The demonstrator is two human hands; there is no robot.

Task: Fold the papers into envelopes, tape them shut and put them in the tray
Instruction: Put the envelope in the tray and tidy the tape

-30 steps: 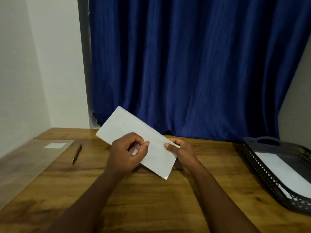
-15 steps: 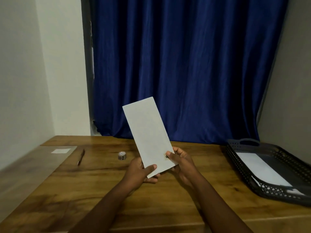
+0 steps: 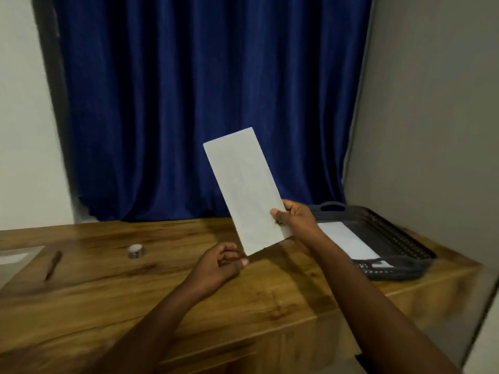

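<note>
A folded white envelope (image 3: 244,190) stands nearly upright above the wooden table, its top leaning left. My right hand (image 3: 295,220) pinches its lower right edge, thumb on the front. My left hand (image 3: 221,263) hovers just below the envelope's bottom corner with curled fingers and nothing in it. The dark perforated tray (image 3: 399,273) sits at the table's right end, right of my right hand. Another white envelope (image 3: 348,238) lies flat inside it.
A small tape roll (image 3: 135,251) sits on the table left of my hands. A dark pen (image 3: 53,264) lies further left, near a white slip of paper (image 3: 12,258). A blue curtain hangs behind; a grey wall rises right of the tray.
The envelope has swung upright and moved right towards the tray. My left hand has let go of its bottom corner; only my right hand holds it.
</note>
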